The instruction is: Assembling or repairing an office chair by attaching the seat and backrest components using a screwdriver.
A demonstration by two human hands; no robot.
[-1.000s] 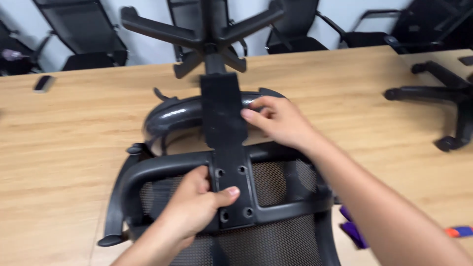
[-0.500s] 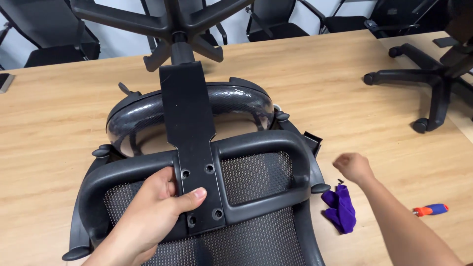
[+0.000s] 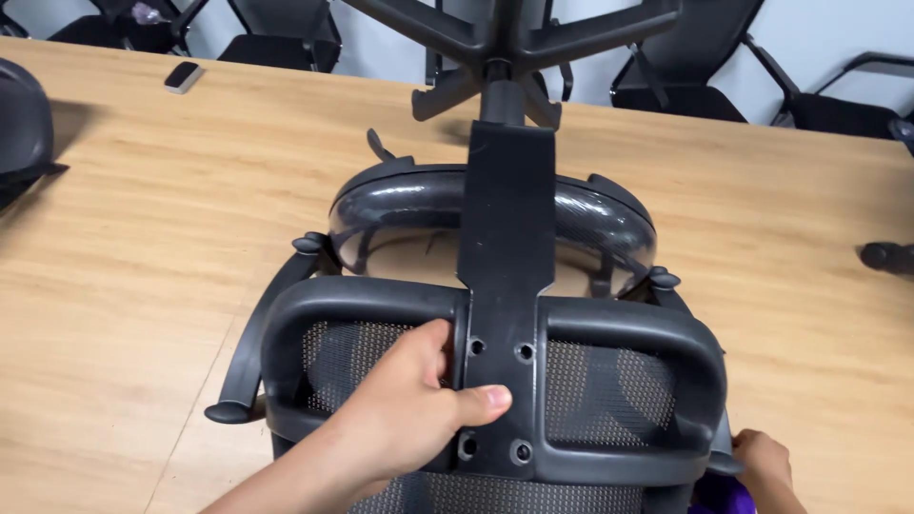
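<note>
Pale wood-grain surface [image 3: 124, 247] fills the frame, carrying an office chair laid upside down for handling. Nearest the camera, the left hand [image 3: 409, 414] rests on the chair's mesh backrest [image 3: 609, 395], fingers curled around the black frame's upper bar and the thumb pressed flat against the black bracket [image 3: 500, 314] just beside its 4 screw holes; its grip is closed on the backrest frame. At the bottom right edge, the right hand [image 3: 762, 466] sits against the frame's lower corner, touching something purple [image 3: 719, 497] that is mostly cut off; whether that grip is spread or pressed together cannot be told. Beyond the backrest, the bracket runs up over the glossy underside of the seat [image 3: 400, 214], with 1 armrest [image 3: 249, 352] angling down to the left. Farther on, the star base [image 3: 505, 38] rises at the top of the picture. At the far edge lies a small dark device [image 3: 182, 76], with black chairs [image 3: 286, 29] lined along the wall behind.
</note>
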